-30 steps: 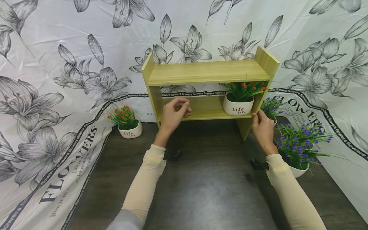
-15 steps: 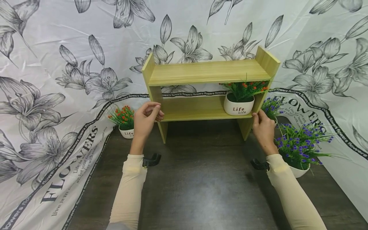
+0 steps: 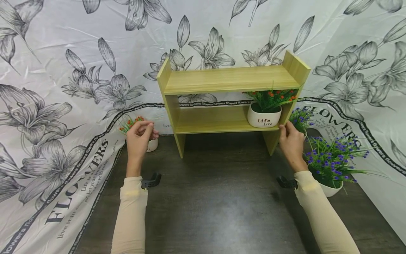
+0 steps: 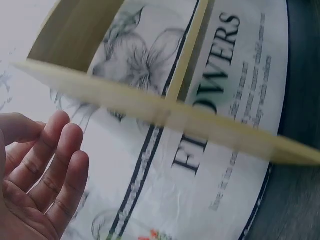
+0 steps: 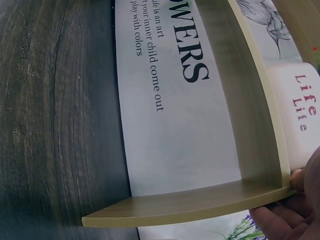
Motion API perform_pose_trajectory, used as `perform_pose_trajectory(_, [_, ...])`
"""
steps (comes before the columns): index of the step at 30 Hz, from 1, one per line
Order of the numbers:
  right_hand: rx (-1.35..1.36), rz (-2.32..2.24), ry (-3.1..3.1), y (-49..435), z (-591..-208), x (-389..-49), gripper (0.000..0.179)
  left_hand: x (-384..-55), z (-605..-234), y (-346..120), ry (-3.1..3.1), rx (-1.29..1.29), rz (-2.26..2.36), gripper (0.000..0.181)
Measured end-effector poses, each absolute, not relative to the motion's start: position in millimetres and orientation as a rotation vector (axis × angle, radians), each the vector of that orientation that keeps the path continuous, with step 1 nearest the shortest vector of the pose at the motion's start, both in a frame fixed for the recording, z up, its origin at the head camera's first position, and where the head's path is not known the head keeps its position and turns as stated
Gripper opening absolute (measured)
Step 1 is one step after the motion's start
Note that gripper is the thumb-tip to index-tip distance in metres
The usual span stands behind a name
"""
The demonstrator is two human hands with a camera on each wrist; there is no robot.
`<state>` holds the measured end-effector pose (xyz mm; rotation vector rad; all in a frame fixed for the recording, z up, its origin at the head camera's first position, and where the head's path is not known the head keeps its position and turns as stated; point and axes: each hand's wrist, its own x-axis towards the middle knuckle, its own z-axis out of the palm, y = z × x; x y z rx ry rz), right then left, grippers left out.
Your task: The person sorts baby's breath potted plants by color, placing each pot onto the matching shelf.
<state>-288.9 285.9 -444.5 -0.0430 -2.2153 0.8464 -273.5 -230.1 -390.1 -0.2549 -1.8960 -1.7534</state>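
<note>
My left hand [image 3: 139,141] is in the air left of the wooden desk shelf [image 3: 222,79], its fingers loosely bent and holding nothing. In the head view it overlaps a white pot of red artificial flowers [image 3: 152,145], hiding most of it. The left wrist view shows the relaxed fingers [image 4: 65,175] apart from the shelf's side panel [image 4: 220,132]. My right hand [image 3: 291,144] pinches the front edge of the right side panel, thumb inside and fingers outside. Just above that thumb, a second white "Life" pot [image 3: 264,116] with red flowers stands at the right end of the middle board.
Two pots of purple flowers stand right of the shelf, one farther back [image 3: 299,118] and a larger one [image 3: 331,162] nearer, beside my right forearm. Behind the dark wood-grain table [image 3: 219,197] hangs a white cloth [image 3: 95,21] with flower prints.
My left hand has moved left, from in front of the middle board, past the left side panel, to the red-flower pot. My right hand has kept its grip on the right panel.
</note>
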Motion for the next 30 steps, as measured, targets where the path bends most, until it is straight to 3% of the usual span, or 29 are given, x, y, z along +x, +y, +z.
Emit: perform_pose_trajectory(30, [-0.051, 0.868, -2.204, 287, -444, -287, 0.027, -270, -452, -315, -1.918, 0.213, -1.723, 0.025])
